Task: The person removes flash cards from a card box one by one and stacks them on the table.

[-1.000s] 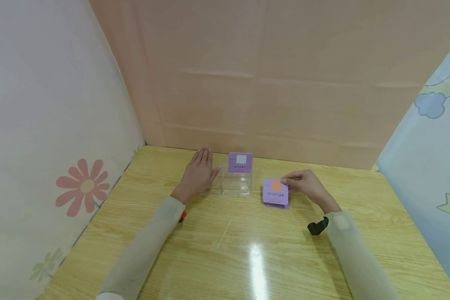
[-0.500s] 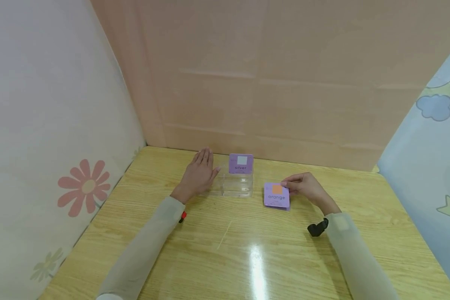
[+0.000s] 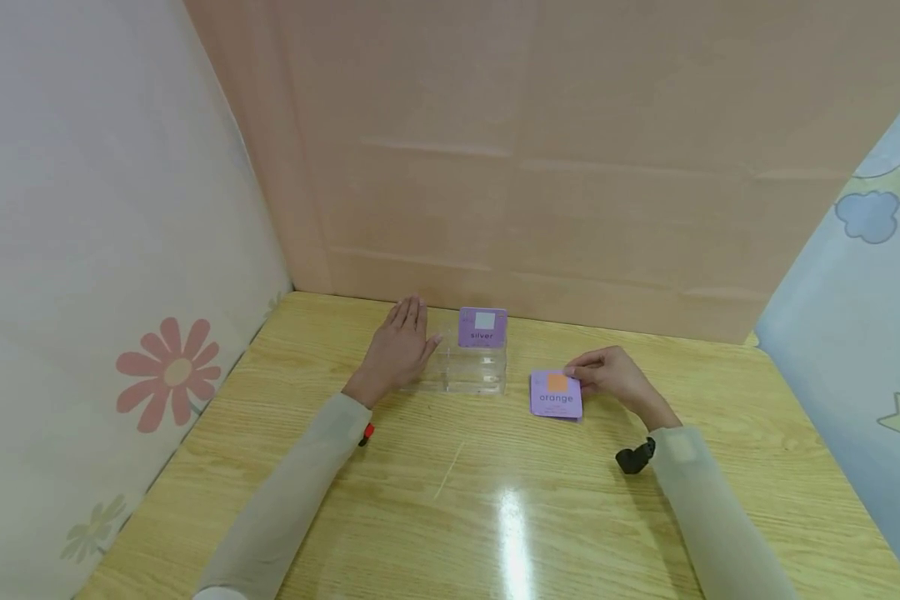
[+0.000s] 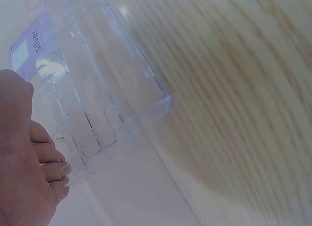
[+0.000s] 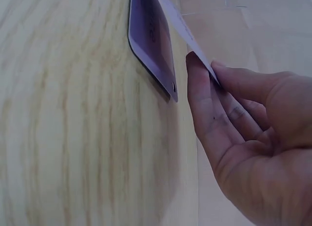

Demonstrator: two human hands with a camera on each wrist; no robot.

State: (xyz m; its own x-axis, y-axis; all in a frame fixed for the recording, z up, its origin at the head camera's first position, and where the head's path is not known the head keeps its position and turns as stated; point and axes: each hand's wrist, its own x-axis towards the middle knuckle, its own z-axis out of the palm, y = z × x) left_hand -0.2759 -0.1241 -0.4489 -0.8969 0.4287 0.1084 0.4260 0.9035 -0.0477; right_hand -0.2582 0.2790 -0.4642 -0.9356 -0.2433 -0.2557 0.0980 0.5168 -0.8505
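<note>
A clear tiered plastic rack (image 3: 476, 373) stands near the back of the table, with a purple "silver" card (image 3: 482, 327) upright in its rear tier. My left hand (image 3: 397, 346) rests along the rack's left side, fingers straight, touching its edge in the left wrist view. To the right of the rack, my right hand (image 3: 611, 377) pinches the corner of a purple "orange" card (image 3: 556, 397) between thumb and fingers. The right wrist view shows that card tilted above another purple card (image 5: 152, 41), which lies on the table and is mostly covered in the head view.
The wooden table (image 3: 450, 517) runs back to a tan paper-like backdrop (image 3: 540, 183). Printed panels flank it, a flowered wall (image 3: 157, 208) at left and a starred wall (image 3: 870, 333) at right. A black wrist device (image 3: 636, 456) sits at the right cuff.
The orange card has come down slightly toward the front, covering more of the card beneath it. My right hand has shifted a little with it. The left hand has stayed in place.
</note>
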